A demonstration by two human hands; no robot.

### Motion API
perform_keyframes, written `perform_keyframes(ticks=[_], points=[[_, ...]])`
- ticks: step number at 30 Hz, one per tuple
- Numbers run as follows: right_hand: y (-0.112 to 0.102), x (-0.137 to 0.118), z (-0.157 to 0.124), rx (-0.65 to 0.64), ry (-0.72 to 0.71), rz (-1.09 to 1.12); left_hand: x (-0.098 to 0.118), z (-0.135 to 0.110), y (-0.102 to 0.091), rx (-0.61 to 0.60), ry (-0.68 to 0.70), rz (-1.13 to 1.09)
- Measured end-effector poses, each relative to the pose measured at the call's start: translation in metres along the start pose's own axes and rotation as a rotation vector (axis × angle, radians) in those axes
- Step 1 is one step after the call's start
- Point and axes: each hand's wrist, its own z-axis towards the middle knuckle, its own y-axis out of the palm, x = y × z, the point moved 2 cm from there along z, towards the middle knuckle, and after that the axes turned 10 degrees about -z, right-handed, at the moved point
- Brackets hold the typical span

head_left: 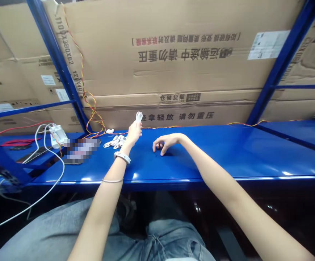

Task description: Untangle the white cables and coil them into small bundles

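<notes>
One large sheet of brown cardboard (157, 78) with printed lettering stands behind one glossy blue metal shelf (228, 152). Two blue metal uprights (61, 65) rise at the shelf's rear left and rear right. One flat rectangular device (82, 150), its screen blurred, lies at the shelf's left end. The right hand (168, 142), half-open with fingers curled downward, is over the shelf's middle; whether it touches the surface cannot be told. The left hand (134, 132), closed, grips one coiled white cable (139, 116) above the shelf, left of its middle. One heap of white coiled cables (115, 141), overlapping too closely to count, lies on the shelf's left part. One white plastic power strip (59, 136) sits just beyond the shelf's left end. One small white rounded case (110, 131) lies at the shelf's rear left.
</notes>
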Motion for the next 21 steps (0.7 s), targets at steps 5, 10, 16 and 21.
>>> perform_keyframes(ticks=[5, 10, 16, 21], points=[[0.01, 0.0, 0.014, -0.049, -0.071, -0.064, 0.002, 0.001, -0.003, 0.02, -0.043, -0.147], [0.013, 0.003, 0.018, -0.055, -0.063, -0.058, 0.002, 0.002, -0.004, 0.052, -0.038, -0.151], [0.013, 0.007, 0.018, 0.016, 0.054, -0.076, 0.002, 0.001, -0.006, 0.043, -0.054, -0.128], [-0.002, -0.001, 0.006, 0.382, 0.034, 0.188, -0.002, 0.001, -0.006, 0.04, -0.115, -0.108]])
